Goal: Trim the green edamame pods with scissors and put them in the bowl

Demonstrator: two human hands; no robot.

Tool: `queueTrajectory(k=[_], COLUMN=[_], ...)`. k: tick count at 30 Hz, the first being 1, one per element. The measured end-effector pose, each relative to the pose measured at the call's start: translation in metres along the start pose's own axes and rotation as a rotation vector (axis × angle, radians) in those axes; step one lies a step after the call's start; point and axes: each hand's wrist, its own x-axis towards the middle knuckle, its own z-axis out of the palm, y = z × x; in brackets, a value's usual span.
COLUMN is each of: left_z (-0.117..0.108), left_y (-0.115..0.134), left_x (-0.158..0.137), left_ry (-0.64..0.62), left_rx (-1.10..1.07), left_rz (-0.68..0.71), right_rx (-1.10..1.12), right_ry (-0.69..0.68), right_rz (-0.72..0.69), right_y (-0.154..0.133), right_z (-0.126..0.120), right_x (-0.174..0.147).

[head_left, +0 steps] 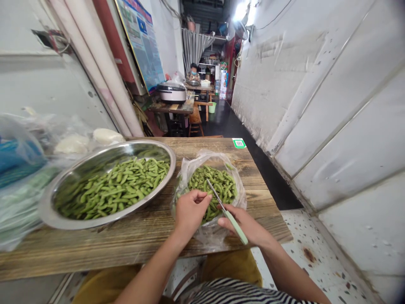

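My right hand [242, 223] grips a pair of scissors [236, 227] with a light green handle; the narrow metal blades point up and left over the pods. My left hand [191, 211] is closed in a pinch beside the blades, on what looks like an edamame pod mostly hidden by the fingers. Both hands are above the near side of a clear plastic bag [242, 194], its mouth spread wide. Green edamame pods [211, 175] fill the bag. To the left, a large steel basin [172, 158] holds many more pods [126, 185].
Plastic bags [22, 202] with blurred contents crowd the left of the wooden table [158, 236]. A QR code card [239, 143] lies at its far right corner. Beyond stand a cooker [171, 93] on another table and a seated person [193, 75]. A white wall runs along the right.
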Motion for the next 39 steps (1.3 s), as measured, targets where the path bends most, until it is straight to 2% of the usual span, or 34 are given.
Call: queueTrajectory(k=[7, 9, 12, 15, 18, 20, 22, 31, 39], left_z=[-0.001, 0.000, 0.001, 0.001, 0.000, -0.002, -0.002, 0.000, 0.003], left_y=[0.000, -0.002, -0.005, -0.005, -0.003, -0.002, -0.001, -0.001, -0.001], left_x=[-0.002, -0.003, -0.002, 0.001, 0.005, 0.006, 0.007, 0.003, -0.001], left_ry=[-0.003, -0.003, -0.018, -0.057, -0.090, -0.067, -0.004, 0.129, 0.151], left_rx=[0.007, 0.006, -0.038, -0.241, -0.578, -0.737, -0.796, -0.804, -0.734], left_rz=[0.013, 0.020, -0.010, -0.139, -0.292, -0.326, -0.312, -0.308, -0.257], right_rx=[-0.049, -0.036, 0.079, 0.250, 0.336, 0.364, 0.385, 0.332, 0.357], right_ry=[0.021, 0.028, 0.002, 0.013, 0.051, 0.025, -0.016, -0.038, -0.047], right_rz=[-0.050, -0.015, 0.112, 0.171, 0.118, 0.101, 0.111, 0.110, 0.102], right_y=[0.002, 0.002, 0.002, 0.004, 0.005, 0.007, 0.008, 0.004, 0.009], right_z=[-0.002, -0.003, -0.001, 0.002, 0.006, 0.009, 0.012, 0.019, 0.021], right_x=[0.000, 0.000, 0.002, 0.004, 0.004, 0.002, -0.001, -0.007, -0.003])
